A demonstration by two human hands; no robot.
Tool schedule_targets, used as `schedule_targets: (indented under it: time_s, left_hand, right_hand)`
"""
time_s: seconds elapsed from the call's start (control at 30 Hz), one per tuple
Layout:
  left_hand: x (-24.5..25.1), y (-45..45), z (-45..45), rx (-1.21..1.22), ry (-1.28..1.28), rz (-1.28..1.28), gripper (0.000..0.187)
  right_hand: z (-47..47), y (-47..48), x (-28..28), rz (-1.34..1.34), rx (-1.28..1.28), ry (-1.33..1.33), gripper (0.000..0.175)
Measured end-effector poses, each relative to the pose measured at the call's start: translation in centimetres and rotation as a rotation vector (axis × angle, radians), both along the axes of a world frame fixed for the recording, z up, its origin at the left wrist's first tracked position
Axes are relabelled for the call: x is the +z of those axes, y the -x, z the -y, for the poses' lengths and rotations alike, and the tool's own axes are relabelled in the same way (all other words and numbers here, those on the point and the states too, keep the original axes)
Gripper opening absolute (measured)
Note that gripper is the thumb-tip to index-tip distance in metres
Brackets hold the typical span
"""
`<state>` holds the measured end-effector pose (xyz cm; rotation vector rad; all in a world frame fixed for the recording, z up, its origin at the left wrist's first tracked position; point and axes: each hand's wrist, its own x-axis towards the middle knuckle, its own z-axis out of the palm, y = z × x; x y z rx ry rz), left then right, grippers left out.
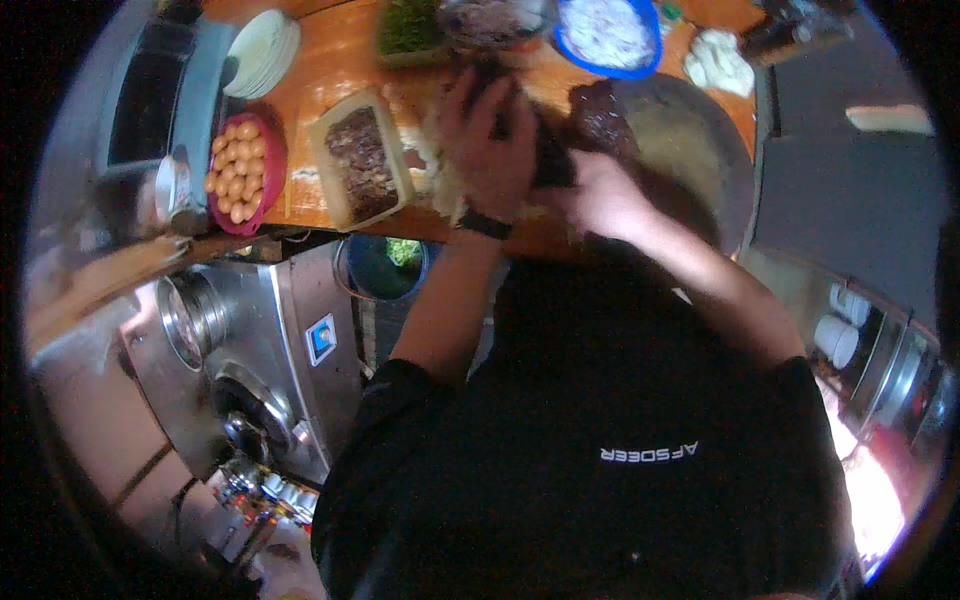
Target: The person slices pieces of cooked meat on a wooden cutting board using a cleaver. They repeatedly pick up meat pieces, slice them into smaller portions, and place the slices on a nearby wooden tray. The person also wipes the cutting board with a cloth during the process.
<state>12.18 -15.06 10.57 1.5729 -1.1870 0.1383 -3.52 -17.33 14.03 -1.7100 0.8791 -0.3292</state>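
Observation:
My left hand (pixel 491 150), with a dark band at its wrist, is over the wooden table. Its fingers are blurred and point towards the far side. My right hand (pixel 607 199) is close by on the right, its fingers curled at the edge of a dark object (pixel 553 161) between both hands. Blur and shadow hide what that object is. A pale, crumpled cloth-like thing (pixel 442 176) shows beside the left hand. Just beyond the right hand, glossy dark red meat (pixel 600 112) lies on a round chopping board (pixel 679 142).
Left of my hands stand a tub of chopped meat (pixel 364 165), a pink basket of eggs (pixel 240 172) and stacked plates (pixel 262 56). Along the back are green vegetables (pixel 409 30), a metal bowl (pixel 491 19) and a blue basin (pixel 609 34). A white cloth (pixel 718 64) lies at right.

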Motion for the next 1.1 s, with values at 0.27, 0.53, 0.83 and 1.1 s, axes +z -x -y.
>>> schedule_targets:
  time_s: [0.27, 0.53, 0.83, 1.1]
  left_hand:
    - [-4.6, -20.1, -5.0, 0.194, -0.211, -0.281, 0.024]
    - [-11.0, -25.9, -8.8, 0.228, -0.503, 0.149, 0.03]
    - [-8.2, -22.2, -7.7, 0.16, -0.557, 0.261, 0.011]
    - [-7.6, -27.9, -4.6, 0.264, -0.602, 0.114, 0.021]
  right_hand:
    - [-0.2, -16.1, 0.2, -0.3, 0.251, 0.072, 0.033]
    - [1.9, -12.3, -1.9, -0.36, 0.191, -0.163, 0.043]
    - [1.6, 0.0, 2.1, -0.289, 0.055, -0.21, 0.028]
    - [-0.9, 13.9, 0.4, -0.399, -0.39, -0.189, 0.022]
